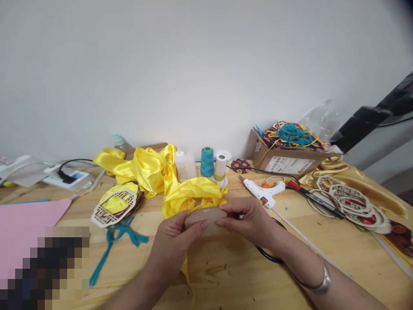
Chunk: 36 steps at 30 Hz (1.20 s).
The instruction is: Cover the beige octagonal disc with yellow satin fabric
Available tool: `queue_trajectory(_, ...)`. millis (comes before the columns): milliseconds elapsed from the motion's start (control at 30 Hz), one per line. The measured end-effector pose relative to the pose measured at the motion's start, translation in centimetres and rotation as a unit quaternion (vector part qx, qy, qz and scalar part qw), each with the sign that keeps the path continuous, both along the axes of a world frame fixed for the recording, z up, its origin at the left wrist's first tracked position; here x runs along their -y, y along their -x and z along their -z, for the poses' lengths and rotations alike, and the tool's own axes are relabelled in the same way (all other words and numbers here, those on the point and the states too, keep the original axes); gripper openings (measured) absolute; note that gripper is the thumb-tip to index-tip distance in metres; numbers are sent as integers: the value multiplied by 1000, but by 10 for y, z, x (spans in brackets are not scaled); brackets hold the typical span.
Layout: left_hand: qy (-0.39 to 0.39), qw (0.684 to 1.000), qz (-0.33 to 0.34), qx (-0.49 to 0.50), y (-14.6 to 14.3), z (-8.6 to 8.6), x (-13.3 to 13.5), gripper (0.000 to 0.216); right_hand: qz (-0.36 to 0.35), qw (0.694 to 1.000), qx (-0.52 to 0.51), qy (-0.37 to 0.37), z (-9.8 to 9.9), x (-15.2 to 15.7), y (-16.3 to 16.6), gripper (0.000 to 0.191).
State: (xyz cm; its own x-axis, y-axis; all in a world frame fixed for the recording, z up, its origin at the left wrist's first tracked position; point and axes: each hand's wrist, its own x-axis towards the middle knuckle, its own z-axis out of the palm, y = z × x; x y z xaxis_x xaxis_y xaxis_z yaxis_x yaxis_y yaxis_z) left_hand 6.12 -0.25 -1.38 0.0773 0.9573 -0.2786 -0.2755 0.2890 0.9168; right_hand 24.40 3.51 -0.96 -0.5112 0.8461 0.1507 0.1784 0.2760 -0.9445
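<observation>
Between my two hands, over the middle of the table, is a rounded grey-brown piece of cardboard (205, 215). My left hand (180, 237) grips its left side, thumb on the near face. At the right edge, my right hand (250, 219) pinches it between thumb and fingers. Shiny yellow satin fabric (193, 190) lies bunched against the far side of the cardboard and spreads back to the left. Whether the satin is fixed to the cardboard cannot be made out. A thin yellow strip (188, 280) hangs below my left hand.
A white glue gun (265, 191) lies right of centre, its black cable curling nearby. Behind stand a teal thread spool (207, 161), white bottles (185, 164) and a cardboard box (284, 161). Fretwork wooden pieces (114, 209) with teal ties (111, 245) lie left; similar pieces (351, 204) lie right.
</observation>
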Motion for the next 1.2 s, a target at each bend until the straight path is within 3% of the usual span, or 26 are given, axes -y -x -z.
queue_trajectory(267, -17, 1000, 0, -25, 2, 1, -1, 21, 14, 1000, 7, -12, 1, 0, 0, 14)
queue_trajectory(900, -41, 999, 23, 8, 3, 4, -1, 28, 4, 999, -11, 36, 4, 0, -1, 21)
queue_trajectory(1067, -50, 998, 32, 26, 4, 6, -3, 26, -25, 998, -27, 42, 3, -1, -2, 21)
queue_trajectory(1200, -51, 998, 39, 26, 5, 9, -4, 27, -6, 1000, -19, 1, 0, -2, -3, 16)
